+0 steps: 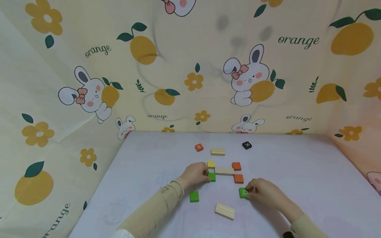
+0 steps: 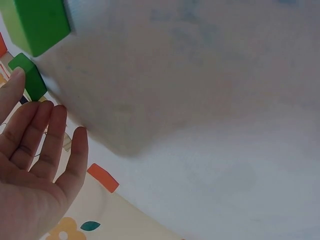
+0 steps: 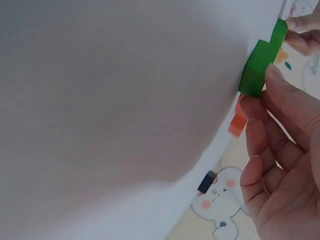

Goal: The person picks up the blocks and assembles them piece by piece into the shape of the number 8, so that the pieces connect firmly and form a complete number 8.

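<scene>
Currently the left grip (image 1: 195, 173) pinches a green block (image 1: 212, 177) between thumb and fingertips, and the right grip (image 1: 263, 191) likewise pinches a green tile with a white ring mark (image 1: 243, 193), its thumb on one face. Just beyond the left grip's block sits a yellow block (image 1: 211, 164), and from beside these two a middle wooden plank (image 1: 224, 171) runs rightward across the space between the hands. By its far end are two orange pieces: a nearer orange block (image 1: 238, 178), just beyond the right grip's tile, and a farther orange block (image 1: 236, 166) behind that. A loose green block (image 1: 194, 197) lies on the near side of the left grip. Closest to the person, between the two forearms, rests a slanted wooden plank (image 1: 225, 211). Well past both grips are a back wooden plank (image 1: 218, 152), an orange tile marked R (image 1: 199, 147) to its left and a black tile (image 1: 247, 145) to its right. All lie on a pale worktop (image 1: 143, 172), backed by a printed cloth (image 1: 208, 39) with rabbits and oranges.
</scene>
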`<state>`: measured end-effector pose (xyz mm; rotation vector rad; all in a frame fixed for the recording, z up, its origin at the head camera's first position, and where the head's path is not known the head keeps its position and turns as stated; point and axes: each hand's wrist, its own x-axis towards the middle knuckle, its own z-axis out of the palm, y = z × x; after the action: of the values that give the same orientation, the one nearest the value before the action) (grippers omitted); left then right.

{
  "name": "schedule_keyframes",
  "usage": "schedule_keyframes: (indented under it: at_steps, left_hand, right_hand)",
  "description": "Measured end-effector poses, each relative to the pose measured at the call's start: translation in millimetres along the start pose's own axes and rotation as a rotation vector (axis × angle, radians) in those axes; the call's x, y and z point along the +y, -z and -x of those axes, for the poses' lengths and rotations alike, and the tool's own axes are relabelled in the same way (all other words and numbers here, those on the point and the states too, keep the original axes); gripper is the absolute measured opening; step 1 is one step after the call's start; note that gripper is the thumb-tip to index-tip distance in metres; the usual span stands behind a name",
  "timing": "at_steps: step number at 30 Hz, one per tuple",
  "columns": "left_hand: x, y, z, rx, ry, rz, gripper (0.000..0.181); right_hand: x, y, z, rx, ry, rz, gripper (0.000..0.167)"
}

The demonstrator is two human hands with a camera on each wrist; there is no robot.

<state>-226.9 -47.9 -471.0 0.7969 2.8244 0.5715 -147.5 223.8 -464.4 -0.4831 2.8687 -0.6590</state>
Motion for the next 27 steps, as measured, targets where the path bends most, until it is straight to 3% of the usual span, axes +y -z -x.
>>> schedule_keyframes:
  at_steps: [11,27]
  left_hand:
    - [0.2,-1.5,-0.2,0.008,0.0,-0.004,0.018]
    - [-0.3,-1.7,0.6,0.006,0.008,0.012,0.018]
  right_hand:
    - [-19,-9,-6.6,0.067,-0.135,0.009,0.013]
    - [-30,-16,-13.6,0.124,-0.164,0.092,0.017]
